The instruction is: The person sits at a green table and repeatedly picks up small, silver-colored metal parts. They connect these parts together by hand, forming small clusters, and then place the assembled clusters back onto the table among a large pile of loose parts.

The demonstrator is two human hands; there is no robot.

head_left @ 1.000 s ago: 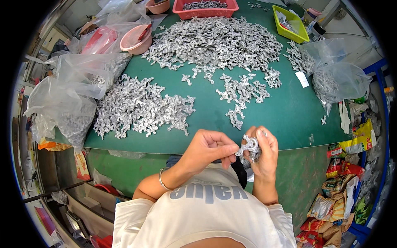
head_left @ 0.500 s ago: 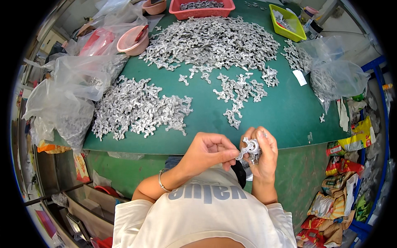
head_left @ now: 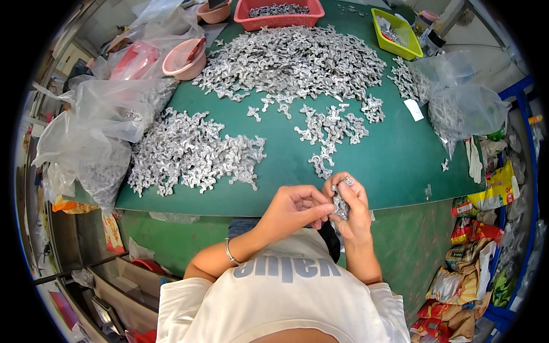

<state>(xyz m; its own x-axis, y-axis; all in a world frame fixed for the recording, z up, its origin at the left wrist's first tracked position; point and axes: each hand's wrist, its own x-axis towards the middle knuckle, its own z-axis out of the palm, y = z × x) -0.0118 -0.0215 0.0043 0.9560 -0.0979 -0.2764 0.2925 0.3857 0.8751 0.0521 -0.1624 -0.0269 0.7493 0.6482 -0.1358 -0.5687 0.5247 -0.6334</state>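
Note:
Just past the table's near edge, my right hand [head_left: 355, 212] is closed around several small silver-grey metal castings [head_left: 339, 203] with curved arms. They show between its thumb and fingers. My left hand [head_left: 300, 207] meets them from the left, thumb and index finger pressed together in a pinch. What lies between those fingertips is hidden. Similar castings lie on the green table [head_left: 394, 154] beyond my hands: a small cluster [head_left: 331, 128] straight ahead, a pile [head_left: 191, 151] at the left, and a large heap [head_left: 294, 63] farther back.
A red basket [head_left: 277, 22] of castings stands at the back, with a yellow-green basket [head_left: 396, 37] to its right. A pink bowl [head_left: 184, 62] sits left of the heap. Clear plastic bags with castings flank the table, one bag [head_left: 94, 131] at left, another [head_left: 466, 108] at right.
The castings in my right hand have turned, and the round face seen before no longer faces up. My right hand has shifted slightly left, with the left hand's pinch still against the castings.

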